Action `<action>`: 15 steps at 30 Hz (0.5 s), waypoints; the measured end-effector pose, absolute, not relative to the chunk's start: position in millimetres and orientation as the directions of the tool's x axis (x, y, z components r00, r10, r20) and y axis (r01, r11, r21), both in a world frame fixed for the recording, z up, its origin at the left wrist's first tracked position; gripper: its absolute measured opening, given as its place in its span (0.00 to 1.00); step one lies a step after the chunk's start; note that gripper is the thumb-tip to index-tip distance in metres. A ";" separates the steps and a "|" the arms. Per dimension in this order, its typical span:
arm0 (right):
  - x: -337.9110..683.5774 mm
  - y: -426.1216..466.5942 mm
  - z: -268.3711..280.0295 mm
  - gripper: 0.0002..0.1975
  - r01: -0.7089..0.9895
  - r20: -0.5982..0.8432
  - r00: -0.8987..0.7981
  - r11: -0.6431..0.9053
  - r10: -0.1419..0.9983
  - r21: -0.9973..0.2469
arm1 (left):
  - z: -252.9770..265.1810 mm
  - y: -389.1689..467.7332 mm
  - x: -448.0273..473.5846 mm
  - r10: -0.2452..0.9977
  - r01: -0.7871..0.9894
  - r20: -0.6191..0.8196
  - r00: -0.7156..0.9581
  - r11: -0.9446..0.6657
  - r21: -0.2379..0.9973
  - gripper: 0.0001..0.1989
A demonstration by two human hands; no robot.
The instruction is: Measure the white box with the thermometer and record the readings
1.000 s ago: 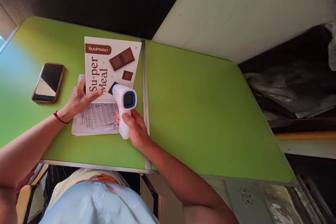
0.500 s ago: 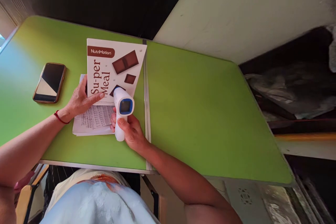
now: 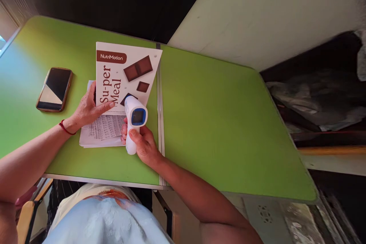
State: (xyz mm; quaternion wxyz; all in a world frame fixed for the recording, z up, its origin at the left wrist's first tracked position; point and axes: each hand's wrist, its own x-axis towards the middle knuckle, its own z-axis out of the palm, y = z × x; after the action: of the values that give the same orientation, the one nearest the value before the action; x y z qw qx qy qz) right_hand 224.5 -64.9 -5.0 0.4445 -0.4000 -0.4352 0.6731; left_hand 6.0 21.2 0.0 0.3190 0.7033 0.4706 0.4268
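Observation:
My left hand (image 3: pixel 90 106) grips the lower left edge of a white box (image 3: pixel 111 74) printed "NutriMotion" and "Su-per Meal", its thumb across the front and its fingers partly hidden behind. In my right hand (image 3: pixel 144 143) is a white infrared thermometer (image 3: pixel 132 124) with a blue-rimmed dark screen, held upright by its handle. The thermometer's head overlaps the box's lower right corner; whether the two touch I cannot tell. Beneath the box lies a stack of paper sheets (image 3: pixel 100 137) covered in small writing or print.
A phone (image 3: pixel 54 89) in a brown case lies left of the box on the green folding table (image 3: pixel 228 122). The table's metal seam (image 3: pixel 160 122) runs just right of my right hand. A dark panel and a pale wall (image 3: pixel 243 15) border its far side.
The box and the thermometer have shifted very slightly to the right in view. Both hands keep their grip.

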 end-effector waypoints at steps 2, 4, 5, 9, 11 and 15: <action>224.1 -64.8 -5.2 0.29 -0.252 -0.158 -0.286 -0.233 0.945 -0.939 | -0.6 21.3 5.7 0.932 0.397 0.309 0.192 -0.361 0.843 0.34; 224.0 -64.9 -5.4 0.29 -0.262 -0.157 -0.295 -0.237 0.943 -0.936 | -1.0 21.3 5.5 0.928 0.401 0.321 0.189 -0.372 0.837 0.34; 224.0 -64.9 -5.7 0.28 -0.267 -0.152 -0.299 -0.236 0.942 -0.934 | -1.1 21.2 5.4 0.926 0.402 0.327 0.186 -0.376 0.835 0.34; 224.0 -65.3 -6.9 0.27 -0.281 -0.137 -0.303 -0.225 0.943 -0.933 | -1.6 20.9 5.4 0.928 0.395 0.325 0.183 -0.372 0.840 0.35; 223.9 -65.5 -7.0 0.27 -0.274 -0.137 -0.303 -0.224 0.943 -0.935 | -2.9 21.3 5.2 0.933 0.389 0.312 0.180 -0.358 0.849 0.36; 223.2 -65.5 -6.2 0.29 -0.259 -0.151 -0.310 -0.237 0.939 -0.936 | -7.1 22.6 4.5 0.939 0.387 0.303 0.165 -0.344 0.856 0.39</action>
State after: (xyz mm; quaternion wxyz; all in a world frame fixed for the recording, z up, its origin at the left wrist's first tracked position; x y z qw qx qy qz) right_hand 223.2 -65.5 -6.2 0.4388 -0.3904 -0.4349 0.6825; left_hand 4.5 22.6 -7.1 0.3168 0.6944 0.4771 0.4357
